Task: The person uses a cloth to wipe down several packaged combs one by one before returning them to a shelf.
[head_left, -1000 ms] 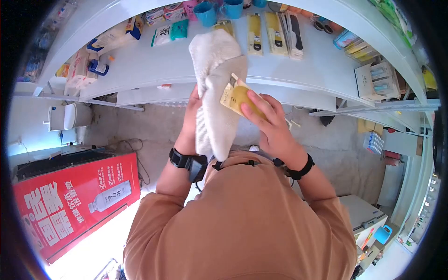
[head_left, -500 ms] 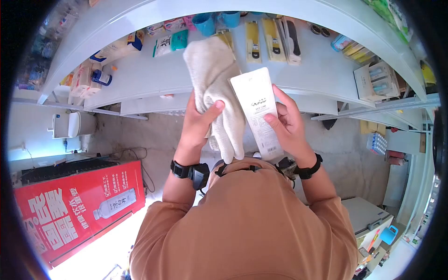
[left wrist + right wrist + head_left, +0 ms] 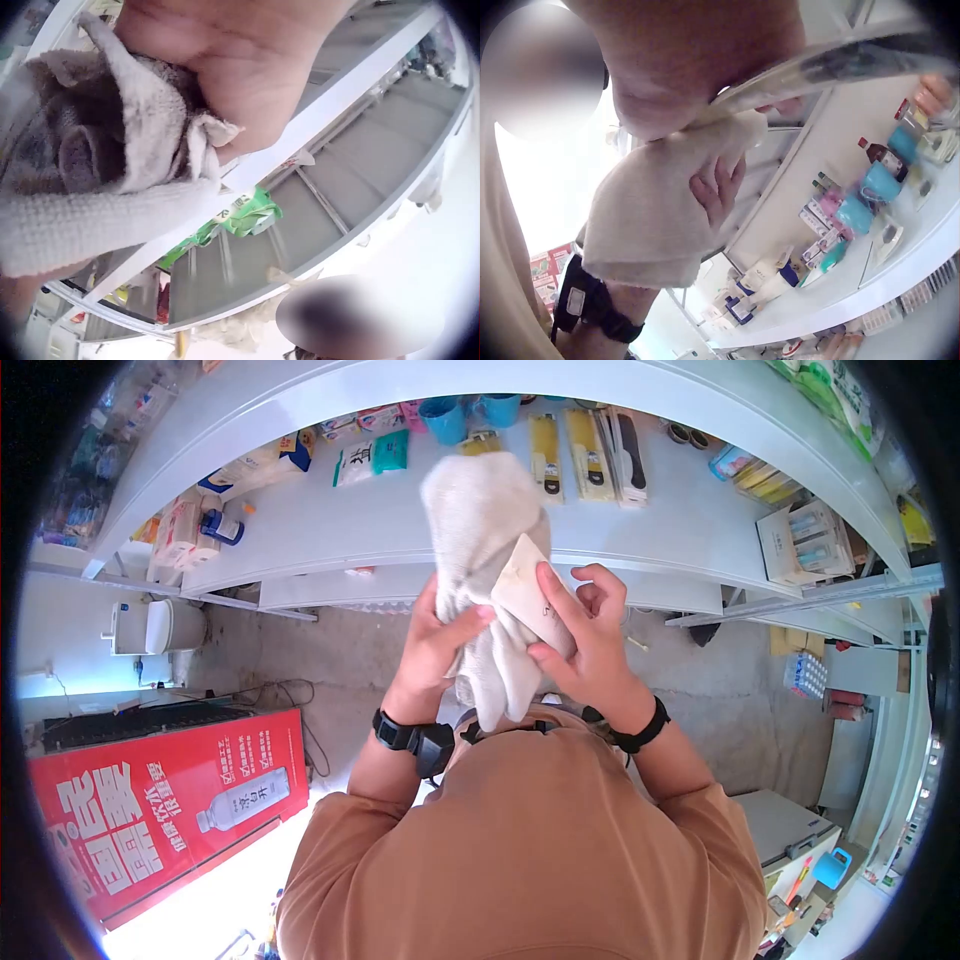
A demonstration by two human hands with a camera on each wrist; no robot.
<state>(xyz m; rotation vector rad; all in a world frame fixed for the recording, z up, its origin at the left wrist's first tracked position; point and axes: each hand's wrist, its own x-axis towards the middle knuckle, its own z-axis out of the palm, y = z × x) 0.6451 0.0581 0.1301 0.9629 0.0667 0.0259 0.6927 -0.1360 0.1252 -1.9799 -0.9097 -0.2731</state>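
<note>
In the head view, the left hand [image 3: 430, 650] grips a bundle of off-white knit fabric [image 3: 482, 510] with finger-like lower ends, its thumb lying across the front. The right hand [image 3: 605, 650] pinches a flat pale package [image 3: 530, 595], tilted and overlapping the fabric's right side. Whether they touch is unclear. Folded fabric [image 3: 97, 225] hangs from the left hand [image 3: 225, 67] in the left wrist view. The right wrist view shows the fabric [image 3: 649, 210], left-hand fingers [image 3: 724, 187] around it, and the right hand [image 3: 697, 60] beside a clear package edge [image 3: 817, 79].
A white shelf [image 3: 390, 540] ahead carries yellow packaged items [image 3: 545, 455], a black-handled packaged item [image 3: 628, 455], blue cups [image 3: 443, 420] and a green-white bag [image 3: 372, 457]. A white box [image 3: 805, 545] stands right. The red panel [image 3: 170, 800] is at lower left.
The right hand has turned the package from its upright, printed face to a foreshortened tilt and brought it left over the fabric. The left hand and fabric have shifted slightly right.
</note>
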